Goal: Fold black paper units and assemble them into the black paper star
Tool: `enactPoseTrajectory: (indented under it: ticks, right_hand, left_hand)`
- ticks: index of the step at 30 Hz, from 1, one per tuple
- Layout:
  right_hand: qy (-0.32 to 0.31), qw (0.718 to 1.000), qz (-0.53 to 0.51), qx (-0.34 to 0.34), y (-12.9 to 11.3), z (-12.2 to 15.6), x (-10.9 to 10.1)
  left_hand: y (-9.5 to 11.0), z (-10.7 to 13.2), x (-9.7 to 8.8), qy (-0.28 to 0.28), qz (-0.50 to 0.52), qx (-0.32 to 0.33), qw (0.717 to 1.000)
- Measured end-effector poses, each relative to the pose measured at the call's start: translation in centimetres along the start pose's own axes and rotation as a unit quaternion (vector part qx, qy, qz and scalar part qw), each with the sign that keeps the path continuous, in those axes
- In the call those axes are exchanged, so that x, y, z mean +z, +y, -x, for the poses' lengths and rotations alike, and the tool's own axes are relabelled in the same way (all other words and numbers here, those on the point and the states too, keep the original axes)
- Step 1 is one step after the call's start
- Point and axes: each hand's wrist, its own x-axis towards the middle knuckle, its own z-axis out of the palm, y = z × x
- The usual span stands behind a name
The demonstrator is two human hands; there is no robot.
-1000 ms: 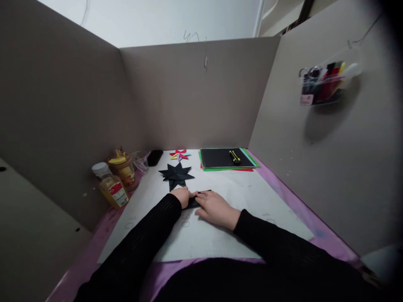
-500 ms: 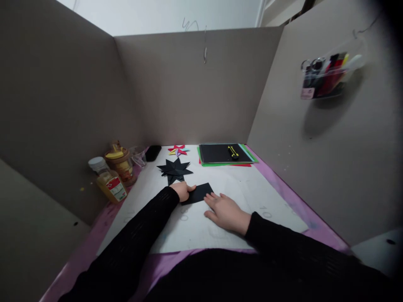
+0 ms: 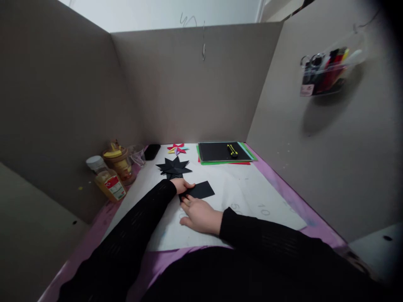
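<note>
A folded black paper piece (image 3: 201, 190) lies on the white sheet (image 3: 252, 193) in front of me. My left hand (image 3: 181, 185) rests on its left end, fingers curled and pressing it down. Just below the piece, my right hand (image 3: 198, 214) lies flat on the sheet, its fingertips touching the near edge. Both arms wear black sleeves. A black paper star (image 3: 173, 167) sits just beyond my left hand.
A small colourful paper star (image 3: 177, 148) and a stack of coloured sheets (image 3: 224, 153) with a yellow cutter (image 3: 232, 150) lie at the back. Bottles and a jar (image 3: 111, 172) stand at the left. Grey cardboard walls surround the desk; a pouch of pens (image 3: 324, 71) hangs on the right wall.
My right hand came off the black piece, uncovering it, then slid left to its near edge. My left hand stayed on the left end. The view shifted slightly.
</note>
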Motion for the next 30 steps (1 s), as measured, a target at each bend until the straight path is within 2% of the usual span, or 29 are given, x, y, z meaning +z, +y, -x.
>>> enactPoseTrajectory:
  ticks: [2,4,8,13,19,24,28,30]
  right_hand:
    - [-0.001,1.0,-0.017,-0.019,-0.4,-0.5,0.4]
    - [-0.012,0.999,-0.039,-0.034,-0.2,-0.3,0.6]
    - [-0.048,0.995,-0.081,-0.03,1.5,1.7,0.0]
    - [-0.044,0.993,-0.1,0.034,3.9,4.9,-1.4]
    - [-0.044,0.994,-0.096,0.033,5.5,5.4,-1.9]
    - [-0.012,0.992,-0.031,0.121,7.9,4.1,-1.8]
    - [0.005,0.977,0.035,0.212,10.3,3.0,-1.8]
    - [0.01,0.971,0.062,0.233,11.0,2.6,-1.7]
  left_hand:
    - [-0.1,-0.1,-0.2,-0.051,-0.027,0.02,0.998]
    - [-0.4,0.0,-0.4,-0.07,-0.049,0.049,0.995]
    - [-0.7,0.7,-0.4,-0.046,-0.066,0.071,0.994]
    - [-0.1,1.6,-0.2,-0.056,-0.139,0.103,0.983]
    - [0.5,2.9,0.5,-0.023,-0.178,0.107,0.978]
    - [0.7,3.2,0.6,-0.035,-0.179,0.096,0.978]
    - [0.9,3.1,0.5,-0.034,-0.2,0.101,0.974]
    - [0.8,3.2,0.6,-0.028,-0.212,0.107,0.971]
